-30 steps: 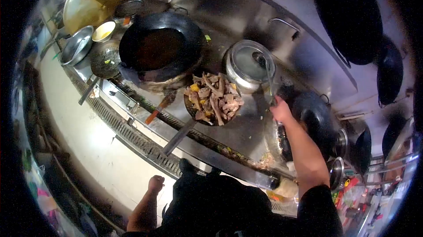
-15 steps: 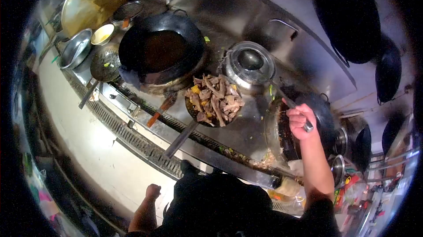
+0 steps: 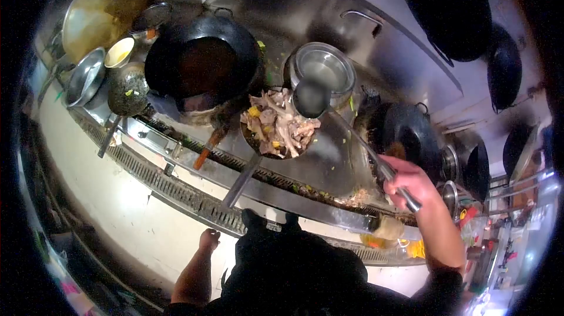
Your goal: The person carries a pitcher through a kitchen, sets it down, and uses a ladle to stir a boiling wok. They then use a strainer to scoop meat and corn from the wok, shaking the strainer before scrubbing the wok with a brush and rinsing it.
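Note:
My right hand [image 3: 406, 182] is wrapped around the handle of a long metal ladle [image 3: 311, 98]. The ladle's bowl hangs over the near rim of a round metal pot [image 3: 325, 68] and the edge of a heap of meat pieces [image 3: 285, 125], some bony, with yellow bits among them. Below the meat is a round, long-handled strainer [image 3: 242, 182], mostly hidden by the heap. Low on the left, by my body, my left hand [image 3: 210, 239] hangs with its fingers curled and nothing visible in it.
A large black wok [image 3: 161, 60] with dark liquid stands left of the meat; another wok [image 3: 411, 134] is at the right. A brush [image 3: 210, 146], a second strainer [image 3: 127, 94], a yellow bowl [image 3: 119, 52] and a metal basin [image 3: 86, 77] are leftward. Woks [image 3: 452, 10] hang at upper right.
The ladle's bowl has come out of the pot toward me, to the meat's edge. My right hand has moved down slightly. The whole view has shifted a little.

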`<state>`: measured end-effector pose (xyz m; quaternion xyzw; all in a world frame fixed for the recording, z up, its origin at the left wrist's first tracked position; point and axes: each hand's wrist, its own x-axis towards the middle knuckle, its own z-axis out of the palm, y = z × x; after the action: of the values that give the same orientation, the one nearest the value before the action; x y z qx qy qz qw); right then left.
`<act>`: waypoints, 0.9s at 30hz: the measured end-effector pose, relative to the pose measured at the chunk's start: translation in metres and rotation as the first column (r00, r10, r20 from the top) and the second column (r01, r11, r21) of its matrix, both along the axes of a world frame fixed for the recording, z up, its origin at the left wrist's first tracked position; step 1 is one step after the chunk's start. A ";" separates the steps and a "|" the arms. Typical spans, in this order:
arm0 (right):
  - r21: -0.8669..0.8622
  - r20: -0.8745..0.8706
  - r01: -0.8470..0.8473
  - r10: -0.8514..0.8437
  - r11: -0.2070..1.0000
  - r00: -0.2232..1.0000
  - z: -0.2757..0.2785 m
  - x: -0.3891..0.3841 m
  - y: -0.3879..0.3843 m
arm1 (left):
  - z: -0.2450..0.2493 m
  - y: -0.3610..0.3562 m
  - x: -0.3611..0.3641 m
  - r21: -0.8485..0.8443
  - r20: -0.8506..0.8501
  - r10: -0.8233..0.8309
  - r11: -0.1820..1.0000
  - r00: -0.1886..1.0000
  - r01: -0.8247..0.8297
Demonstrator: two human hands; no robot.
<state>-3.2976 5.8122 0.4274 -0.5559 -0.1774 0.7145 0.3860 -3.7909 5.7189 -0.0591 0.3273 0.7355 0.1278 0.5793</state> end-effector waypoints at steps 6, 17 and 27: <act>-0.061 0.865 -0.387 0.242 0.920 0.439 -0.019 0.005 -0.054 | -0.052 -0.049 -0.056 -0.122 -0.224 -0.307 0.950 0.925 0.286; -0.060 0.811 -0.076 0.093 0.995 0.577 -0.201 0.066 -0.169 | -0.020 -0.179 0.017 0.126 0.075 0.218 0.966 0.973 -0.226; -0.023 0.310 0.038 -0.029 0.999 0.950 -0.310 0.076 -0.206 | -0.067 -0.522 0.124 0.568 -0.319 -0.177 0.751 0.931 0.337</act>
<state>-3.2212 5.6057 0.1173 -0.6695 -0.2157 0.6144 0.3575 -3.6671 5.1971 -0.1266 0.6092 0.6670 0.2365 0.3579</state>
